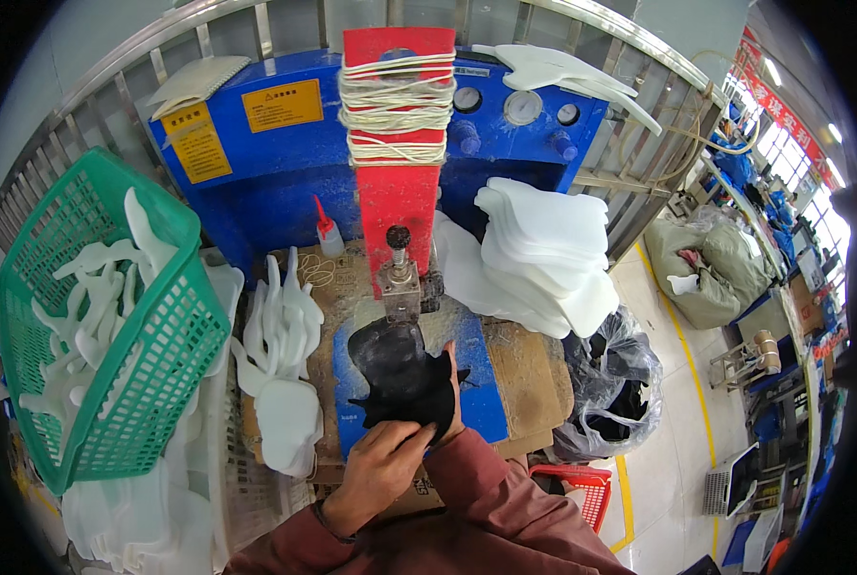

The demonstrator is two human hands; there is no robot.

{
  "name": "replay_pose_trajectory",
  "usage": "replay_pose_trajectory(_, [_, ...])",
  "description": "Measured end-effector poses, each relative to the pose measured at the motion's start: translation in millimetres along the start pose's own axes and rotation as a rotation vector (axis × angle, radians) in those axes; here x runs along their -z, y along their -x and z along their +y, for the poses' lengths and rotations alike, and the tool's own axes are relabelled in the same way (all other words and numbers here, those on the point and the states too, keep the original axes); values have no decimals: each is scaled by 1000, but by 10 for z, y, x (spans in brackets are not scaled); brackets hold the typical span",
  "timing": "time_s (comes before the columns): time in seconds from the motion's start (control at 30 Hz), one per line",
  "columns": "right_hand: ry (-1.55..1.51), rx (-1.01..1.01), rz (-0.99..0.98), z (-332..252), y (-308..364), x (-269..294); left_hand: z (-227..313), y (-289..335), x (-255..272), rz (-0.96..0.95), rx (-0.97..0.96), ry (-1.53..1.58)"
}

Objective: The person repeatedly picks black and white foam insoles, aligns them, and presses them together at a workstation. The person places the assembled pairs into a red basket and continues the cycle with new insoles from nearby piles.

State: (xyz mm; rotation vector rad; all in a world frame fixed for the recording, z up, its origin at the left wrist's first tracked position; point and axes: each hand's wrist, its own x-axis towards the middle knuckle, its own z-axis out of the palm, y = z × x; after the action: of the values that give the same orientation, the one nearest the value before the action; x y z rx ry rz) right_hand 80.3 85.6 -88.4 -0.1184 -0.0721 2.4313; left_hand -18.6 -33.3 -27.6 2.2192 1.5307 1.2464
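Fingers of the left hand [382, 470] are curled in close together, pinching the near edge of a black fabric piece [390, 369]. The right hand [458, 414] lies along that piece's right side with a finger pointing away from the body; its other fingers are partly hidden by the fabric, so how tightly they close cannot be told. The piece spreads just beyond the left fingertips, over a blue mat [484, 393] that rests on cardboard [536, 383].

Straight ahead of the fingers, at the piece's far edge, is a metal press head [401, 292] topped by a black knob [399, 237], in front of a red upright arm [385, 201] wound with cream cord [397, 101]. Farther off behind that stands a blue machine housing [280, 163] with round gauges [522, 107].

To the left of the fingers lie curved white cutouts [277, 326], and well beyond them a tilted green basket [131, 393] filled with similar pieces. Ahead and left is a small bottle [330, 240] with a red nozzle. Ahead and right sits a stack of white sheets [543, 240]; farther right, a clear plastic bag [653, 383] holds black material.
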Motion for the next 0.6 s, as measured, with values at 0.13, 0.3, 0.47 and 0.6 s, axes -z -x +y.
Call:
replay_pose_trajectory(0.13, [161,96,7,-53,-48,-78,61,103,237,47,72,-42])
replay_pose_trajectory(0.3, [119,141,-104,-290,-238,-174,-247,251,703,115,243,-153])
replay_pose_trajectory(0.47, [73,228,59,-348,-396,-277,-700,484,975,93,409,-312])
replay_pose_trajectory(0.6, [14,174,-77,-253,-434,-318,-1026,639,984,46,450,-362])
